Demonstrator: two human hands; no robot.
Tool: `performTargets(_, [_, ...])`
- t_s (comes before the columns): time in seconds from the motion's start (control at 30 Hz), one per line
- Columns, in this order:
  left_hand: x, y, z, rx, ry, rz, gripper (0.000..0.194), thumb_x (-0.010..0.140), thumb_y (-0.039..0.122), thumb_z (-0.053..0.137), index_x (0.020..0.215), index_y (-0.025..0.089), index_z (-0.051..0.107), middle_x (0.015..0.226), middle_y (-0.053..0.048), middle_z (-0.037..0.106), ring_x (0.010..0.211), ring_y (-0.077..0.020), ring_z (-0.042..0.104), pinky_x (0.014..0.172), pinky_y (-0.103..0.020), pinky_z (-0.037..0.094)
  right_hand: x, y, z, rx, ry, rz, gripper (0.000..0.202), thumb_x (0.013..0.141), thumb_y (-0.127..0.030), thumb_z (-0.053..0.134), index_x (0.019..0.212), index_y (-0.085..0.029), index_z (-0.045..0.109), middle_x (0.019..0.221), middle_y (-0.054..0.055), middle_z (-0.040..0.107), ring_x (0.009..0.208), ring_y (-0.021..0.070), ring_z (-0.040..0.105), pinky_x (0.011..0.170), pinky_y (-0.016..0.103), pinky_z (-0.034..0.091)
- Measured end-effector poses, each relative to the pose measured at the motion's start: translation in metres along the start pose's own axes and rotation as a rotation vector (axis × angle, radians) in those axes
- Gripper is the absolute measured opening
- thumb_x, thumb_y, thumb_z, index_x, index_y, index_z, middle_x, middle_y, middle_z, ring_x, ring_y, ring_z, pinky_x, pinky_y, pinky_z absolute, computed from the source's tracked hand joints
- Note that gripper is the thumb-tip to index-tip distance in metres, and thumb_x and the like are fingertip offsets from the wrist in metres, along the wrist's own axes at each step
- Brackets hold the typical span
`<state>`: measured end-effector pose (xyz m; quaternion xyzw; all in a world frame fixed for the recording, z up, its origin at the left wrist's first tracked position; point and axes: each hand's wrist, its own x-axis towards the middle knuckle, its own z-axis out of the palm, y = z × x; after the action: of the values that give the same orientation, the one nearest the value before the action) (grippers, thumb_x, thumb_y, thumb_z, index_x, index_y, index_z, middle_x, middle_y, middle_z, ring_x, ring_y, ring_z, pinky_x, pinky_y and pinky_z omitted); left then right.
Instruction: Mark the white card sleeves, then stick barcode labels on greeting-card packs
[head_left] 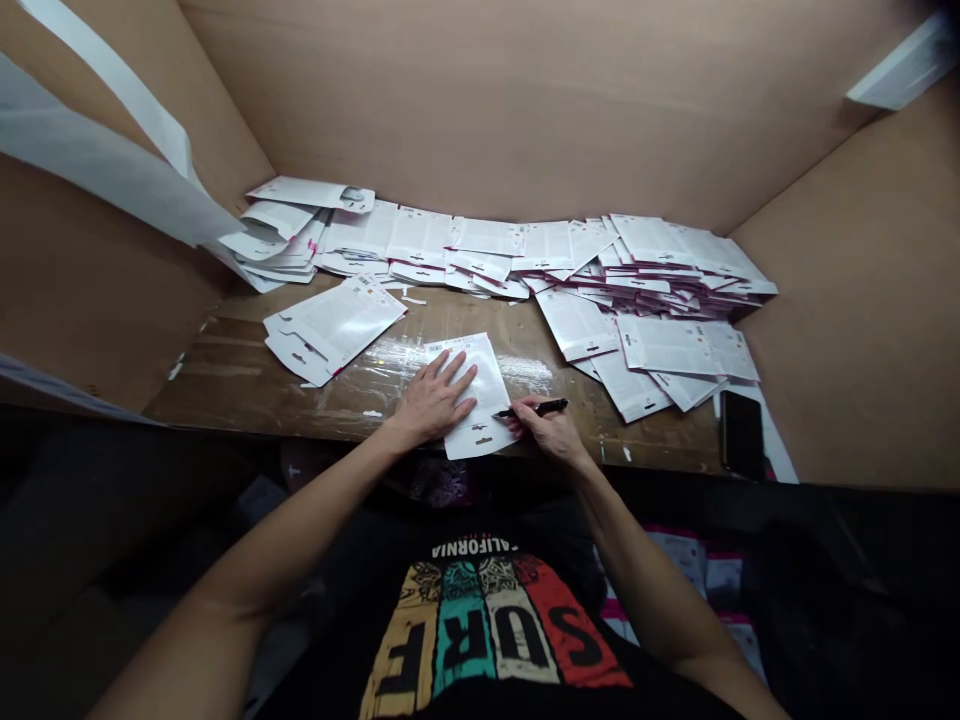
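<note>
A white printed packet (487, 385) lies flat near the front edge of the brown table, its hang-hole end toward me. My left hand (435, 398) rests on its left side with the fingers spread. In my right hand (551, 428) is a black pen (551, 406), held between thumb and fingers, its tip at the packet's lower right part. Left of this packet, a couple of overlapping white packets (337, 325) lie at an angle, one with a cut-out flap showing.
Many white packets (420, 237) are piled along the back cardboard wall, with a thicker heap (675, 250) at the right. A dark phone (741, 435) lies at the right front edge. Cardboard walls enclose the table (247, 370); white strips hang at the left.
</note>
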<state>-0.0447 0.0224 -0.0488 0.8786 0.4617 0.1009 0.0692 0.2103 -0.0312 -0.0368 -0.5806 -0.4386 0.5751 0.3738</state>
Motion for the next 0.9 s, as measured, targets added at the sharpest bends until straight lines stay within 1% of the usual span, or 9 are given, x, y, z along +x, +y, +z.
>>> performTargets(0.1, [0.001,0.002,0.0,0.022,-0.011,-0.017,0.062,0.106,0.052,0.051,0.161,0.025,0.049,0.175,-0.009,0.037,0.164,-0.0353,0.026,0.13,-0.051,0.027,0.004,-0.006,-0.009,0.02,-0.143,0.027,0.039,0.077,-0.058,0.081,0.082,-0.02,0.073,0.068,0.004,0.072,0.058,0.02,0.064,0.059,0.034,0.054])
performTargets(0.2, [0.0,0.003,-0.002,0.041,-0.012,-0.021,0.062,0.106,0.054,0.05,0.162,0.027,0.048,0.174,-0.008,0.038,0.164,-0.0344,0.026,0.127,-0.05,0.031,0.009,-0.013,-0.012,-0.013,-0.157,-0.084,0.031,0.088,-0.05,0.068,0.079,-0.021,0.067,0.07,0.002,0.066,0.06,0.0173,0.06,0.061,0.032,0.052])
performTargets(0.4, [-0.003,0.003,-0.003,0.05,0.024,0.006,0.06,0.108,0.051,0.047,0.162,0.025,0.049,0.174,-0.009,0.039,0.164,-0.033,0.027,0.128,-0.05,0.031,0.009,-0.019,0.014,-0.988,-0.201,-0.41,0.015,0.101,-0.027,0.057,0.106,-0.019,0.069,0.113,0.012,0.07,0.097,0.0242,0.064,0.083,0.034,0.05])
performTargets(0.53, [0.0,0.002,-0.001,0.039,0.029,0.014,0.059,0.108,0.048,0.049,0.161,0.023,0.049,0.173,-0.012,0.04,0.163,-0.0357,0.028,0.127,-0.053,0.033,-0.002,-0.025,0.021,-1.221,-0.232,-0.436,0.017,0.104,-0.019,0.05,0.11,-0.015,0.066,0.115,0.015,0.069,0.098,0.0257,0.063,0.081,0.034,0.048])
performTargets(0.57, [0.001,0.002,-0.002,0.028,0.035,0.016,0.06,0.107,0.048,0.052,0.161,0.021,0.049,0.172,-0.013,0.04,0.162,-0.0366,0.029,0.127,-0.054,0.033,-0.007,-0.028,0.018,-1.172,-0.309,-0.452,0.017,0.105,-0.02,0.05,0.108,-0.015,0.065,0.111,0.014,0.069,0.095,0.0246,0.063,0.08,0.033,0.048])
performTargets(0.7, [-0.008,0.005,-0.011,-0.047,0.051,0.031,0.049,0.104,0.041,0.059,0.147,0.017,0.059,0.162,-0.018,0.052,0.154,-0.0359,0.042,0.123,-0.051,0.04,-0.03,-0.043,-0.001,-0.772,-0.92,-0.478,0.018,0.102,-0.037,0.067,0.106,-0.02,0.069,0.102,0.004,0.072,0.091,0.0197,0.065,0.084,0.031,0.052])
performTargets(0.77, [-0.022,0.009,-0.015,-0.089,0.007,0.073,0.048,0.101,0.048,0.064,0.136,0.017,0.063,0.158,-0.018,0.055,0.151,-0.0364,0.045,0.123,-0.05,0.041,-0.036,-0.043,-0.007,-0.755,-0.85,-0.504,0.038,0.091,-0.045,0.082,0.118,-0.022,0.069,0.12,0.007,0.071,0.104,0.0234,0.067,0.091,0.034,0.054])
performTargets(0.83, [-0.038,0.015,-0.016,-0.106,-0.049,0.124,0.069,0.088,0.067,0.074,0.131,0.015,0.062,0.162,-0.021,0.049,0.157,-0.0429,0.036,0.127,-0.057,0.036,-0.035,-0.037,-0.008,-0.905,-0.567,-0.543,0.057,0.083,-0.044,0.089,0.13,-0.024,0.066,0.143,0.013,0.062,0.121,0.0297,0.064,0.096,0.04,0.055])
performTargets(0.9, [-0.052,0.019,-0.013,-0.104,-0.076,0.146,0.086,0.074,0.077,0.082,0.129,0.013,0.061,0.168,-0.025,0.04,0.162,-0.0494,0.022,0.13,-0.065,0.026,-0.028,-0.029,-0.007,-1.063,-0.419,-0.573,0.058,0.083,-0.039,0.089,0.133,-0.025,0.064,0.154,0.014,0.054,0.132,0.0329,0.059,0.097,0.042,0.056])
